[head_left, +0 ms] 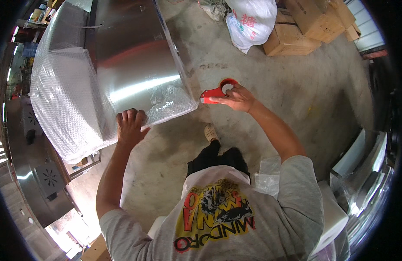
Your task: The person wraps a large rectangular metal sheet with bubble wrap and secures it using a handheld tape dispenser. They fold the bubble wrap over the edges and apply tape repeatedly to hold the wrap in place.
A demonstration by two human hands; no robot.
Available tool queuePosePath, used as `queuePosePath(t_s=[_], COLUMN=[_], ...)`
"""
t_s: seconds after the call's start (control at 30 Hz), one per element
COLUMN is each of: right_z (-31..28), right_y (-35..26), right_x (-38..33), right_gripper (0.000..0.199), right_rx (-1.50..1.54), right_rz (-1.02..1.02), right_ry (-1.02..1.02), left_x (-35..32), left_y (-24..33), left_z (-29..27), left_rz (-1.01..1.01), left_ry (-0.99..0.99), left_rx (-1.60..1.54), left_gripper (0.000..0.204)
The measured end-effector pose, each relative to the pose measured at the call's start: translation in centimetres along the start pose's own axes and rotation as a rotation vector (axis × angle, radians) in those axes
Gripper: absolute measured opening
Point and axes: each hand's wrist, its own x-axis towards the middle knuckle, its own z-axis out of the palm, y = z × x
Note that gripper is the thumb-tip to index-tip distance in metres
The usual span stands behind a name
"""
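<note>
Head view:

- A steel panel (131, 56), part-wrapped in bubble wrap (62, 100), is being steadied at its near edge by the left hand (130, 126); the fingers are being curled over the lip and pressed flat on the wrap, with nothing enclosed in them.
- A red tape gun (218, 91) is being gripped by the right hand (238, 98), fingers being wrapped tight round its handle; the tape roll is being kept at the far end and the flat mouth is being pointed left, toward the panel's near right corner (193, 104).
- The gun's mouth is being held just beside that corner, seemingly touching or nearly so; real contact cannot be told from this angle.
- The gun's long axis is being kept roughly level across the picture, running right to left and meeting the panel's right edge at an angle.
- The corner is being flanked: the right hand lies just right of it, the left hand farther along the near edge to the left, so the right is the nearer.
- A concrete floor (270, 65) is being stood on, with a white sack (251, 19) and cardboard boxes (296, 30) being left well apart beyond the gun.
</note>
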Motion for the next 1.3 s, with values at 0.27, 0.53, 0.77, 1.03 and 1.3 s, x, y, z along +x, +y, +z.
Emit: queuePosePath(t_s=[0.27,0.53,0.77,1.03,1.3], right_z=[0.5,0.9,1.0,-0.1,2.2], right_y=[3.0,10.1,4.8,0.7,6.8], right_x=[2.5,4.8,6.5,8.0,11.7], right_gripper=[0.073,0.068,0.069,0.069,0.029], right_rx=[0.17,0.21,0.365,0.346,0.131], right_rz=[-0.179,-0.327,-0.036,0.111,0.542], right_ry=[0.191,0.025,-0.054,-0.106,-0.617], left_x=[10.4,11.9,13.9,18.8,18.4], left_y=[16.3,17.8,19.6,19.4,19.4], left_z=[0.3,2.1,0.4,1.5,4.2], left_rz=[-0.222,-0.407,-0.584,-0.846,-0.853], left_ry=[0.212,0.199,0.05,-0.332,-0.162], left_rx=[-0.413,-0.316,-0.219,-0.174,-0.11], left_gripper=[0.105,0.096,0.095,0.104,0.098])
